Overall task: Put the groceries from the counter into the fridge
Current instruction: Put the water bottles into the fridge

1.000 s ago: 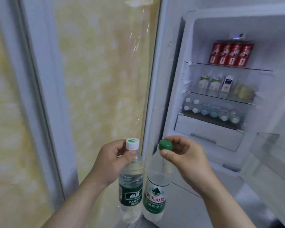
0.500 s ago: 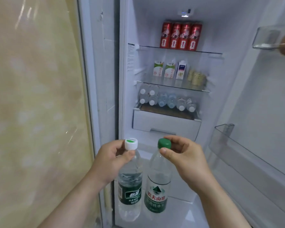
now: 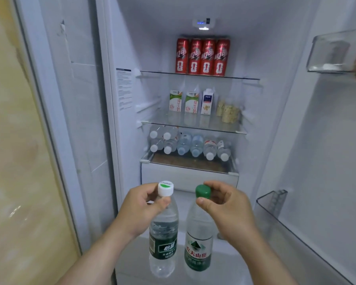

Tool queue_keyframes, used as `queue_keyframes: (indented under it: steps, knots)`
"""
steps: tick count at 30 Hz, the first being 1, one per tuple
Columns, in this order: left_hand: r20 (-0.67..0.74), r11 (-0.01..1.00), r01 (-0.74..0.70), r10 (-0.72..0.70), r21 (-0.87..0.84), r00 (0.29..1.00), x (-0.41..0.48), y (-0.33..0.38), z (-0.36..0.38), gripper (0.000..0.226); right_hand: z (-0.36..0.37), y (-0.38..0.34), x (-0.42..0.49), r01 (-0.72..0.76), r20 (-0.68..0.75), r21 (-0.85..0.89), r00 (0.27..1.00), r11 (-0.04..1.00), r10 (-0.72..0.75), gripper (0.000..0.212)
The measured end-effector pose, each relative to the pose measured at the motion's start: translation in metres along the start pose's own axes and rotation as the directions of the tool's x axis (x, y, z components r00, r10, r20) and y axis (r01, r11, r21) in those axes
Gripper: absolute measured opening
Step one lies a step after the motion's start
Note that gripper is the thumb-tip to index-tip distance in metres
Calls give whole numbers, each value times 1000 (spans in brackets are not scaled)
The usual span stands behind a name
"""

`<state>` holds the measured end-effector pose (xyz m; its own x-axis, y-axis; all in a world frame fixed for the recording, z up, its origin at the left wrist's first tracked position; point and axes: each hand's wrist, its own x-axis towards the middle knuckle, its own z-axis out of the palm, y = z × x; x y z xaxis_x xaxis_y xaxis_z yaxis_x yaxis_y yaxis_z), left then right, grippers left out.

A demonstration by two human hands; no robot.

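Observation:
My left hand pinches the neck of a white-capped water bottle with a dark green label, which hangs upright. Beside it, my right hand pinches the neck of a green-capped water bottle with a lighter green label. Both bottles hang side by side in front of the open fridge, below its white drawer.
Inside the fridge, several red cans stand on the top shelf, cartons and jars on the middle shelf, and several water bottles lie above the drawer. Clear door bins line the open door at the right. A yellowish panel stands left.
My view has swung left-to-centre and moved closer, so the fridge interior now faces me directly. Both hands still hold the bottles the same way.

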<state>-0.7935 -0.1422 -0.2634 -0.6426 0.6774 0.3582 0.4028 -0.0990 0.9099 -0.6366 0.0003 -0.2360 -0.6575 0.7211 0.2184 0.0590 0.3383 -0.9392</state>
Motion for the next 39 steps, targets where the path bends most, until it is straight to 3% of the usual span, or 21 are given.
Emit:
queue_keyframes:
  steps: [8, 13, 18, 25, 28, 33, 39]
  knots:
    - [32, 999, -4, 6, -52, 999, 68, -25, 12, 33, 8, 22, 55, -29, -101, -17, 994, 999, 27, 35]
    - [68, 998, 5, -1, -61, 998, 117, -53, 14, 27, 19, 38, 95, -41, -237, 7, 971, 999, 42, 34]
    - [116, 995, 28, -17, -95, 993, 170, -76, 12, 26, 38, 52, 143, -74, -381, -89, 924, 993, 35, 43]
    - [217, 996, -61, 74, -64, 973, 216, -96, 9, 15, 45, 74, 180, -164, -476, -133, 876, 977, 82, 45]
    - [249, 993, -79, 98, -85, 963, 227, -102, 10, 29, 43, 82, 185, -185, -519, -137, 850, 973, 89, 41]
    - [279, 991, -77, 106, -112, 955, 239, -108, 16, 36, 36, 92, 194, -218, -537, -128, 835, 968, 116, 40]
    - [263, 989, -54, 89, -137, 961, 237, -104, 17, 20, 29, 90, 210, -231, -452, -214, 885, 949, 113, 41]
